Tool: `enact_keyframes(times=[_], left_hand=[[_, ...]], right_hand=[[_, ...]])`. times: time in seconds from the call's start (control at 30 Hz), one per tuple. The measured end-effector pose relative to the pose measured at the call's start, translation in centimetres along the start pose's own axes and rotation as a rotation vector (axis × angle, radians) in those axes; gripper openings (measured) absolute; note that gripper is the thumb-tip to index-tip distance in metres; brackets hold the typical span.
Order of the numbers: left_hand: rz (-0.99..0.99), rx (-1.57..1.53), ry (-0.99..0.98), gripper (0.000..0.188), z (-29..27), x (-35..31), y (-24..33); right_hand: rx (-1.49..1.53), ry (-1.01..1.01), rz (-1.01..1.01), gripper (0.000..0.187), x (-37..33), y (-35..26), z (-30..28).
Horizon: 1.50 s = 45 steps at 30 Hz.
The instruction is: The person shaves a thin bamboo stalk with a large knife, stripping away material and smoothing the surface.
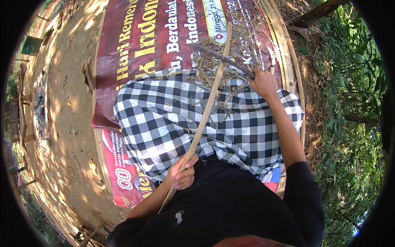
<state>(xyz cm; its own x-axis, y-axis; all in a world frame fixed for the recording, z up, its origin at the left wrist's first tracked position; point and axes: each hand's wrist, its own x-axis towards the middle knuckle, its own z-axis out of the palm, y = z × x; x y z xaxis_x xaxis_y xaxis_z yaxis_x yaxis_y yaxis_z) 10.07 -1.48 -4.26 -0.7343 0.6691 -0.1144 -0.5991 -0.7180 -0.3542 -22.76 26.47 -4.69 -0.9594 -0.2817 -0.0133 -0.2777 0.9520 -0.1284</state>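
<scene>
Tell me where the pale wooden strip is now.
In the head view's middle, the pale wooden strip slants up and right through the left hand, over the checked cloth; its upper part crosses the dark blade in the right hand.

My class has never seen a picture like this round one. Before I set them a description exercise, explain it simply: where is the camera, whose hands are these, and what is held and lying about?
There is no robot here, just a person with two bare hands. The single picture comes from a wide fisheye camera on the person's head, looking down, so straight edges bend near the rim. Picture left is the person's left.

The left hand grips a long pale strip, probably wood or bamboo. The right hand holds a dark blade-like tool, which crosses the strip in the view.

A black-and-white checked cloth covers the lap. Beyond it spreads a dark red printed banner. Thin scraps lie scattered on both.
</scene>
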Motion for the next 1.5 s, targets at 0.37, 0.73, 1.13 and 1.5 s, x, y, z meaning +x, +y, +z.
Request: enact_keyframes(times=[0.37,0.73,1.13,1.5], left_hand=[[0.001,1.096,0.451,0.048,3.1,3.2,3.6],[0.004,1.123,0.649,0.053,7.4,9.2,9.0],[0.166,1.392,0.462,0.035,12.7,11.6,12.0],[0.385,1.820,0.618,0.041,11.0,9.3,8.2]], right_hand=[[0.212,0.049,0.266,0.028,-2.6,-1.3,-2.4],[0.359,0.105,0.243,0.025,-4.4,-1.0,-4.4],[0.375,0.189,0.175,0.022,-5.9,-1.7,-6.5],[0.393,0.174,0.033,0.020,-8.8,-5.4,-4.8]])
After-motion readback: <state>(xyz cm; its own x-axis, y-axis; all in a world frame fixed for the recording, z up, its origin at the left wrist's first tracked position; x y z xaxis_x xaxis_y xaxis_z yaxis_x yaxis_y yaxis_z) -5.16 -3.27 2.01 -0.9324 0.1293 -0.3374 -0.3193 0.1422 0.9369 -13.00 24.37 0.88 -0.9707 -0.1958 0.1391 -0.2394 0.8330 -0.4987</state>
